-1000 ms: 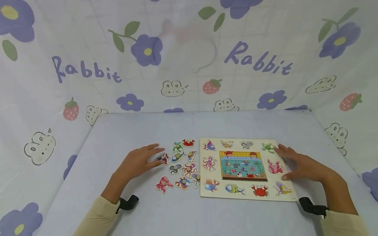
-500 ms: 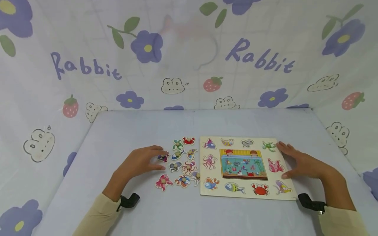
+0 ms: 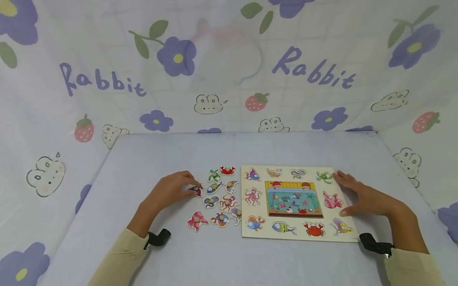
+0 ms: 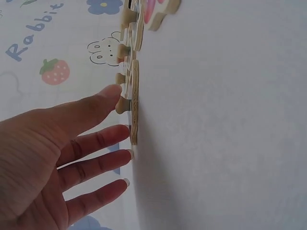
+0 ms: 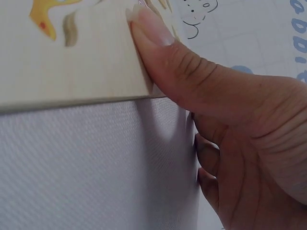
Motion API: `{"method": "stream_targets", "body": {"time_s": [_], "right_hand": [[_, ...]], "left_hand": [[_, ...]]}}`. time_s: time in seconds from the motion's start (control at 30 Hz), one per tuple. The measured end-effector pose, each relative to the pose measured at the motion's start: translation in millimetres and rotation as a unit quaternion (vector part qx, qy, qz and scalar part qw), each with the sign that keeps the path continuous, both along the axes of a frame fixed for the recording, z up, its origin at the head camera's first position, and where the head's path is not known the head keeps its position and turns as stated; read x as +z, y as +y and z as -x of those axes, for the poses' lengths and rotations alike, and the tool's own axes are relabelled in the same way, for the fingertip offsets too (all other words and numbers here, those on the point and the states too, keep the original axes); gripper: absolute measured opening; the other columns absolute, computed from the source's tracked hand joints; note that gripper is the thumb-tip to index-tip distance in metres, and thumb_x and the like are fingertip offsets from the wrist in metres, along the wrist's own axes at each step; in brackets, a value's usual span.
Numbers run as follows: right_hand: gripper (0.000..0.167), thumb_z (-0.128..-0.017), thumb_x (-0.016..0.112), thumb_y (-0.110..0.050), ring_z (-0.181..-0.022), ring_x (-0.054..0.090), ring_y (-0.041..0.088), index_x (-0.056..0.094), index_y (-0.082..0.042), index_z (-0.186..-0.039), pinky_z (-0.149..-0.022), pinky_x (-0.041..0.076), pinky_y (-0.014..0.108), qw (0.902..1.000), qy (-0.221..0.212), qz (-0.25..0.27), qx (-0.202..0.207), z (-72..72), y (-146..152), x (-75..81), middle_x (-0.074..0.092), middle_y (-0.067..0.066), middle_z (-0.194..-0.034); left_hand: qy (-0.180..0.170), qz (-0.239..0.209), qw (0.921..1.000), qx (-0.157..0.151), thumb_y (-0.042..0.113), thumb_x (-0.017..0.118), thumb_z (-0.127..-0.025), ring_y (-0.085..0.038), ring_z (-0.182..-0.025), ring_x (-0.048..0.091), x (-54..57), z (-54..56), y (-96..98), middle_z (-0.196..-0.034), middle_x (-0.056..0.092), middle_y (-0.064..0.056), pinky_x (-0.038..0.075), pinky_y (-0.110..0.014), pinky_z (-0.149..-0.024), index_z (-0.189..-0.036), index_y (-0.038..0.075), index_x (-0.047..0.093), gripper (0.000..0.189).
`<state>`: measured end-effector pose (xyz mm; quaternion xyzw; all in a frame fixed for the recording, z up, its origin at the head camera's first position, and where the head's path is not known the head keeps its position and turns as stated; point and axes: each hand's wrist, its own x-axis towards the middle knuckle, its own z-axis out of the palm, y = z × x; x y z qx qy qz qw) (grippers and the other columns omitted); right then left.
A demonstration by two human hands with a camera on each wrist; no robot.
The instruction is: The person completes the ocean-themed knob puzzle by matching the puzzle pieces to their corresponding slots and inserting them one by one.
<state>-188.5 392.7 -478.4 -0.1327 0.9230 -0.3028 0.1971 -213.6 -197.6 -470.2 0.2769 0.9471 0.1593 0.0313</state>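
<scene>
At left, the left hand (image 3: 171, 190) pinches a purple piece (image 3: 198, 190) — the right hand (image 3: 365, 199), unclenched, touches the puzzle board's (image 3: 299, 228) right edge.

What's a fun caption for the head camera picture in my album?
Left hand pinching a dark purple piece, right hand touching the sea-creature puzzle board.

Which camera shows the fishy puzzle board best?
The head view, because nearly all the puzzle board shows. The right wrist view shows just one corner, up close; the left wrist view shows none.
</scene>
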Motion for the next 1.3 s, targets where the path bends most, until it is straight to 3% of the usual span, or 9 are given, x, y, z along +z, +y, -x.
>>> {"method": "stream_targets", "body": {"time_s": [0.27,0.53,1.03,1.3], "right_hand": [[0.125,-0.069,0.091,-0.040,-0.151,-0.009,0.048,0.013,-0.017,-0.163,-0.106,0.011,0.079,1.0000,0.002,0.003,0.002,3.2,-3.1,0.4,-0.001,0.017,-0.169],[0.125,-0.070,0.091,-0.040,-0.151,-0.009,0.048,0.012,-0.018,-0.164,-0.106,0.011,0.079,1.0000,0.002,-0.002,0.002,3.7,-0.3,-0.6,-0.002,0.017,-0.169],[0.126,-0.069,0.091,-0.039,-0.151,-0.011,0.049,0.011,-0.016,-0.163,-0.105,0.008,0.080,1.0000,0.002,0.006,0.001,1.0,3.6,-1.7,-0.002,0.018,-0.169],[0.125,-0.069,0.091,-0.037,-0.151,-0.010,0.048,0.012,-0.016,-0.164,-0.105,0.009,0.080,1.0000,0.002,0.008,0.000,0.5,3.5,-3.9,-0.002,0.018,-0.169]], "left_hand": [[-0.007,-0.028,0.9995,0.016,0.023,0.079,-0.090,-0.017,-0.099,0.065,-2.3,7.7,-4.9,-0.105,0.069,0.006,0.053,-0.040,-0.086,-0.105,0.023,0.080,0.015],[0.001,-0.021,0.9993,0.029,0.028,0.080,-0.089,-0.013,-0.089,0.062,-1.5,12.8,-4.8,-0.099,0.067,0.008,0.051,-0.034,-0.078,-0.100,0.024,0.079,0.012],[0.007,0.010,0.9922,0.124,0.035,0.081,-0.088,-0.015,-0.071,0.053,-4.0,11.7,-8.5,-0.080,0.060,0.004,0.044,-0.030,-0.061,-0.090,0.020,0.071,0.018],[-0.026,-0.023,0.9940,0.104,0.032,0.081,-0.088,-0.015,-0.074,0.053,-6.0,12.5,-17.7,-0.082,0.060,0.005,0.044,-0.031,-0.063,-0.095,0.021,0.073,0.015]]}}
